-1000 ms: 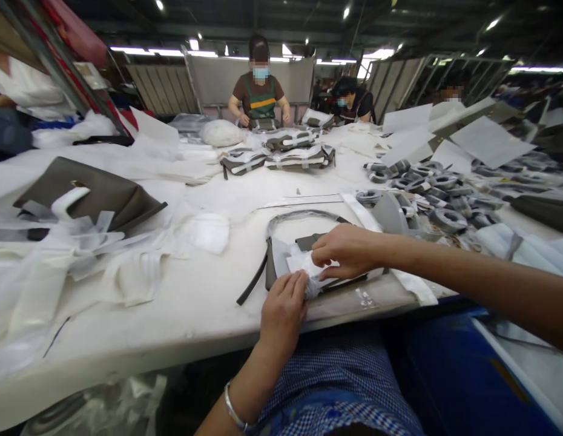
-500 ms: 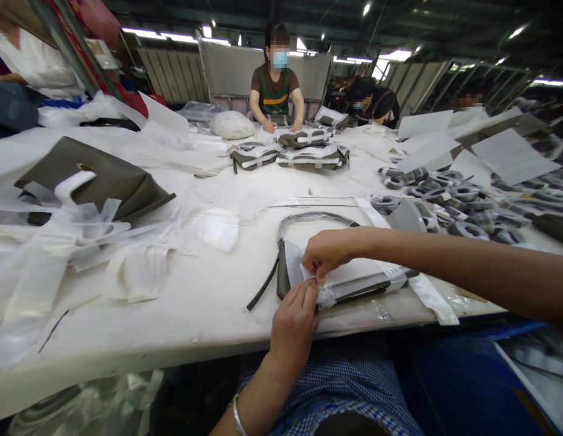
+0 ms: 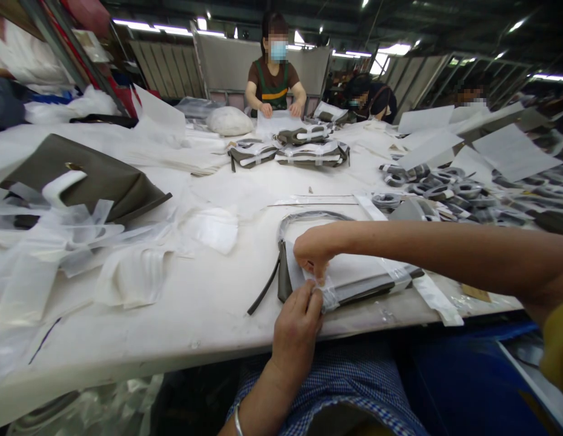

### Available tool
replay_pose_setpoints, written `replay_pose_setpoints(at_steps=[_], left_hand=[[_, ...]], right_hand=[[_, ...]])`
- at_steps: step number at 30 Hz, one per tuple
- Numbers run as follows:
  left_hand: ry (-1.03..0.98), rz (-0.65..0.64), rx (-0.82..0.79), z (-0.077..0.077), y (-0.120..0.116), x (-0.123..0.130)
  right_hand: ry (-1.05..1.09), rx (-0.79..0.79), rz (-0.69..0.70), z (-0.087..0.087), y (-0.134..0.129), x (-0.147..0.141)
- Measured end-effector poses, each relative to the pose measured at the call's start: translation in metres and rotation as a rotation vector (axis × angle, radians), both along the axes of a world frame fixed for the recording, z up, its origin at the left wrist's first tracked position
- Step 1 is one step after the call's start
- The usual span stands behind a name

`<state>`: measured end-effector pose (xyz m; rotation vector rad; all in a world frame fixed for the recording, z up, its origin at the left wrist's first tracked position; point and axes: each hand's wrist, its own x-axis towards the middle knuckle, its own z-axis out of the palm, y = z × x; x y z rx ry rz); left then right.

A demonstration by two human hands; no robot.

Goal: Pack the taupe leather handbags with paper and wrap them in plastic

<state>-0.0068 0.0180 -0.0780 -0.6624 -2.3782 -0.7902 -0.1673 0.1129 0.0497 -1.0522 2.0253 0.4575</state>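
Observation:
A dark olive handbag (image 3: pixel 284 272) lies on the table before me, covered by white sheet paper, with its handle (image 3: pixel 309 216) wrapped in clear film. A narrow dark strap (image 3: pixel 264 284) sticks out at its left. Clear tape (image 3: pixel 329 295) crosses the bag's near edge. My left hand (image 3: pixel 296 330) is closed at that near edge, its thumb hidden. From above, my right hand (image 3: pixel 314 247) bends down with curled fingers pinched at the tape. Both hands' fingertips nearly meet there. What exactly lies between them is too small to see clearly.
Another olive bag (image 3: pixel 86 175) stands at the left among white foam sheets (image 3: pixel 131 272). Several wrapped handles (image 3: pixel 445 188) are heaped at the right. Across the table a masked person (image 3: pixel 275 79) handles paper behind stacked bags (image 3: pixel 311 156). The table's front edge (image 3: pixel 195 357) runs close to me.
My right hand has shifted slightly left, and its forearm sits higher near the elbow. My left hand stays at the bag's edge. The person opposite has raised a white sheet.

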Motion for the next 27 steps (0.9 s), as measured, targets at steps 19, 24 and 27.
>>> replay_pose_setpoints(at_steps=[19,24,27], left_hand=[[0.135,-0.094,0.033,-0.009,-0.005,0.0],[0.138,-0.064,0.011,-0.012,-0.003,0.002],[0.154,-0.037,-0.004,-0.014,-0.001,0.003]], right_hand=[[0.246,-0.318,0.026,-0.021,0.026,-0.059],[0.228,-0.561,-0.28,-0.043,0.057,-0.078],[0.248,-0.681,-0.376,-0.047,0.074,-0.059]])
